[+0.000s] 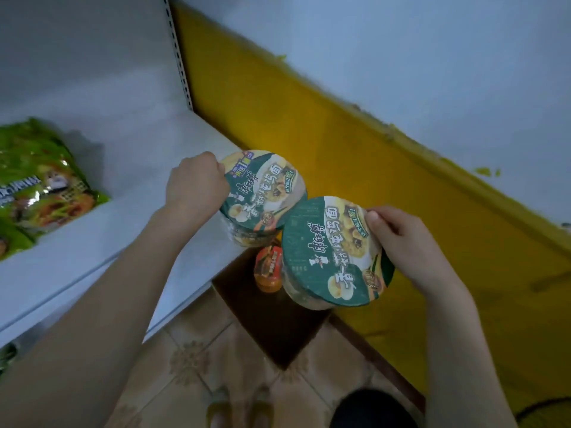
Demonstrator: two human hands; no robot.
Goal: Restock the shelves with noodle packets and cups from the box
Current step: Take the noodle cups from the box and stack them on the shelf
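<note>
head view: the left hand (197, 180) curls round one noodle cup (264, 189) at the right end of the shelf (123, 230), lid up, likely for standing it there, well apart from the green packets (40, 186). the right hand (408, 242) pinches the second cup (333, 251) by its rim, clear of the shelf, probably next to go.

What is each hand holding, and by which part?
Left hand grips the upper noodle cup at its rim's left edge; right hand pinches the lower noodle cup at its rim's right edge.
</note>
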